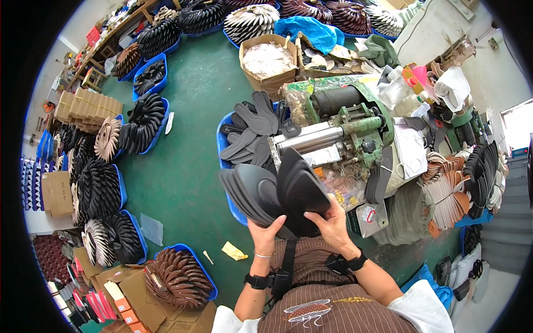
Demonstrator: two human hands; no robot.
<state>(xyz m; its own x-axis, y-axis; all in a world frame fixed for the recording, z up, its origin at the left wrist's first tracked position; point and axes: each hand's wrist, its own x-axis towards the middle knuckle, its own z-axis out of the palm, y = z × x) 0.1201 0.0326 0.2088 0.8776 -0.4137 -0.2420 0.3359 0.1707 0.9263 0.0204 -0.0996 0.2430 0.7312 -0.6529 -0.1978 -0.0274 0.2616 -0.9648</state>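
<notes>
In front of my body are two thick bundles of dark insoles, fanned apart like an open book. My left hand [265,235] is closed round the lower end of the left bundle of insoles [248,191], thumb on top. The right bundle of insoles [301,180] stands tilted in my right hand [331,223], thumb pressed on its near face. Beyond them, loose grey insoles [256,120] lie in a blue bin [221,149], which the bundles partly hide. Right of the bin is a green machine [363,122] with shiny metal rollers [311,139].
Blue bins with fanned stacks of insoles line the left, including a brown stack [179,277]. A cardboard box [270,64] stands beyond the machine. Tied insole bundles [444,197] sit at the right. A yellow scrap [235,251] lies on the green floor [186,177].
</notes>
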